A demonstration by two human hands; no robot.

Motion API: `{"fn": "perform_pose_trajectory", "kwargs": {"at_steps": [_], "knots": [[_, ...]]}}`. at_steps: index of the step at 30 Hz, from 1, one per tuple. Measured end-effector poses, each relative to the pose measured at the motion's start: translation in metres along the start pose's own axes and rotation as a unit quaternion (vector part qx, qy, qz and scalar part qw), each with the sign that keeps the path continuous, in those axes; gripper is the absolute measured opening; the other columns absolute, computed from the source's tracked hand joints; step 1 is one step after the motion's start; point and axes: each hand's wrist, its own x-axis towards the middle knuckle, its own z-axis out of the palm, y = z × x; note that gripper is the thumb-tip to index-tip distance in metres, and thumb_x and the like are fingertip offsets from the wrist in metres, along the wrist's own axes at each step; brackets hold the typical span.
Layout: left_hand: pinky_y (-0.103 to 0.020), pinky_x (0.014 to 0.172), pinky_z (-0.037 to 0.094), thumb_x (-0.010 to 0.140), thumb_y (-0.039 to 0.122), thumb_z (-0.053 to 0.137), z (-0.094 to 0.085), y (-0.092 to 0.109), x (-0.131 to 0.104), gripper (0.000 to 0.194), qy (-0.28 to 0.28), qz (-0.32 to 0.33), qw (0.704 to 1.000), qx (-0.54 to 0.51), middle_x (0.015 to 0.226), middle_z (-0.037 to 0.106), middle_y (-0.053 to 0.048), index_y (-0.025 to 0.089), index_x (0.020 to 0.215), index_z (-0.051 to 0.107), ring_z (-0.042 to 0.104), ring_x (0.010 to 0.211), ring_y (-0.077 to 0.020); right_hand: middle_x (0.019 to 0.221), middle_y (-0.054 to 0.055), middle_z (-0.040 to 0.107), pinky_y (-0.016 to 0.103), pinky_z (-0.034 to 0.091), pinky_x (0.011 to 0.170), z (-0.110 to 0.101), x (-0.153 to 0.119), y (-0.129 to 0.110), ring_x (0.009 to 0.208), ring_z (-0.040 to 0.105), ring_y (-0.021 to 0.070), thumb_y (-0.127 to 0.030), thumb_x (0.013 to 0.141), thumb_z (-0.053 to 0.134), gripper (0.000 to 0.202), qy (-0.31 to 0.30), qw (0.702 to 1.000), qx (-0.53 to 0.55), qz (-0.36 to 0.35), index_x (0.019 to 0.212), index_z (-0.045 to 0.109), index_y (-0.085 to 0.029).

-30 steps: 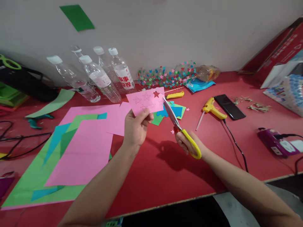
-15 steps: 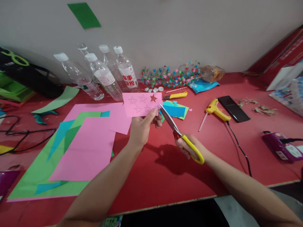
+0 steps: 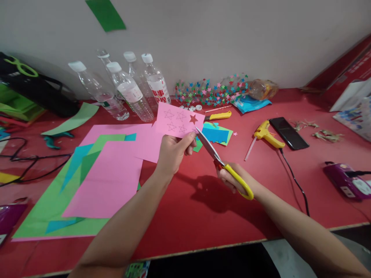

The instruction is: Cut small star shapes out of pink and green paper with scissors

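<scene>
My left hand (image 3: pixel 177 151) pinches the lower edge of a small pink paper card (image 3: pixel 165 125) between thumb and fingers, holding it above the table. Several stars are outlined on the card, and a red star shape shows near its right side; I cannot tell whether that is a cut-out hole. In my right hand (image 3: pixel 232 175) is a pair of scissors (image 3: pixel 211 148) with yellow and red handles. The blade tips touch or nearly touch the card's lower right edge, close to my left thumb. The blades look almost closed.
Plastic bottles (image 3: pixel 130 92) stand at the back left, beside a star-covered bottle (image 3: pixel 211 92) lying down. Coloured paper sheets (image 3: pixel 107 181) cover the left side. A utility knife (image 3: pixel 217 116), blue paper (image 3: pixel 216 135), glue gun (image 3: pixel 265 133), phone (image 3: pixel 289 133) and purple power strip (image 3: pixel 346 179) lie rightward.
The card has tilted, its right end lower, and sits slightly higher and further right in view. My whole view has shifted a little. Both hands keep their hold.
</scene>
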Motion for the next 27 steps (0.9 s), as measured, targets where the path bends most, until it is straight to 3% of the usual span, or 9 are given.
{"fn": "perform_pose_trajectory", "kwargs": {"at_steps": [9, 27], "knots": [[-0.019, 0.041, 0.031, 0.080, 0.028, 0.064, -0.0058, 0.0012, 0.0034, 0.028, -0.024, -0.006, 0.999, 0.028, 0.044, 0.052, 0.002, 0.016, 0.054, 0.061, 0.042, 0.040, -0.0053, 0.049, -0.007, 0.040, 0.023, 0.029, 0.041, -0.0021, -0.0005, 0.0006, 0.038, 0.037, 0.0071, -0.076, 0.082, 0.042, 0.056, -0.002, 1.000, -0.005, 0.004, 0.068, 0.036, -0.022], [-0.020, 0.042, 0.035, 0.081, 0.026, 0.061, -0.0076, 0.0079, 0.0041, 0.030, -0.035, -0.013, 0.995, 0.096, 0.039, 0.047, 0.003, 0.017, 0.052, 0.061, 0.043, 0.039, -0.0065, 0.046, -0.006, 0.042, 0.023, 0.029, 0.040, -0.0023, -0.0003, 0.0005, 0.038, 0.037, 0.0077, -0.073, 0.083, 0.043, 0.055, 0.000, 1.000, -0.013, 0.005, 0.065, 0.037, -0.022]]}}
